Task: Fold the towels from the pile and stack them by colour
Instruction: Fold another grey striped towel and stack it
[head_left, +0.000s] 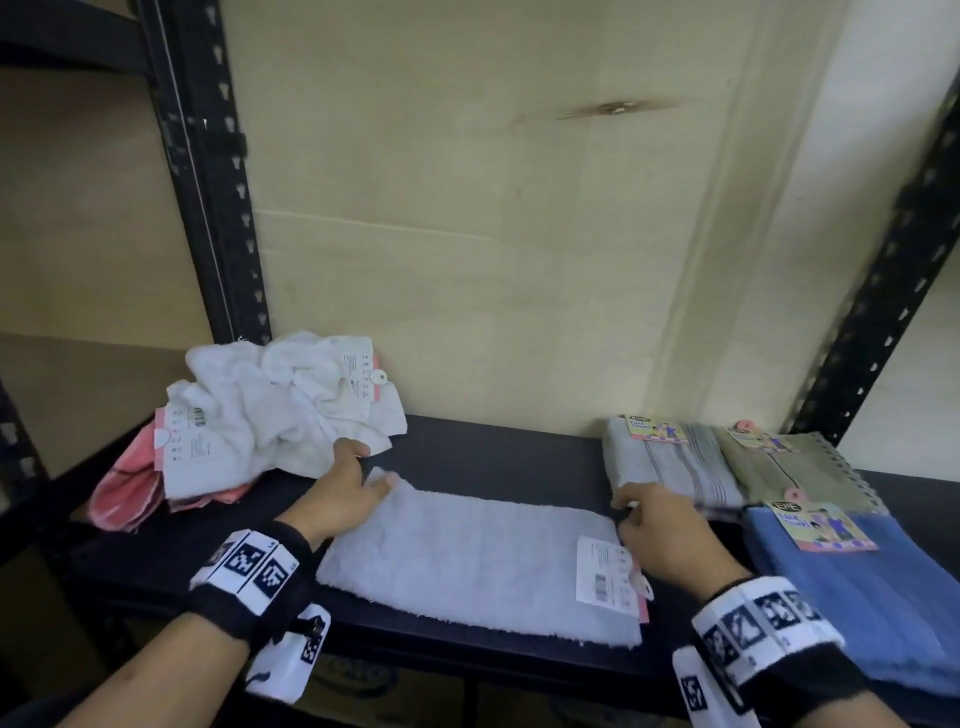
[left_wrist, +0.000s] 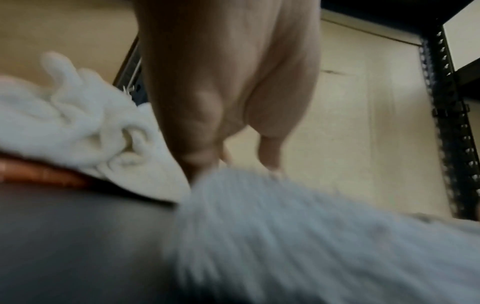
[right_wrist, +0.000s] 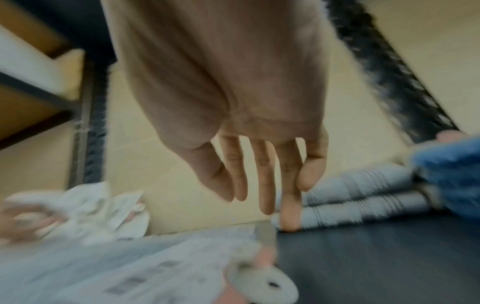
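Note:
A pale grey towel (head_left: 467, 561) lies flat on the black shelf (head_left: 493, 452), with a paper label (head_left: 608, 571) at its right end. My left hand (head_left: 371, 475) pinches its far left corner, thumb on top; the left wrist view shows thumb and fingertips (left_wrist: 233, 166) at the towel's edge (left_wrist: 311, 236). My right hand (head_left: 626, 512) hovers at the far right corner; the right wrist view shows its fingers (right_wrist: 259, 197) straight and holding nothing. The unfolded pile (head_left: 280, 410) of white towels over a pink towel (head_left: 130, 493) sits at the back left.
Folded stacks stand at the right: grey striped towels (head_left: 670, 467), a green towel (head_left: 779, 473) and a blue towel (head_left: 857, 597) in front. Black slotted uprights (head_left: 218, 208) frame the shelf, with a beige wall behind. Bare shelf lies between the pile and the stacks.

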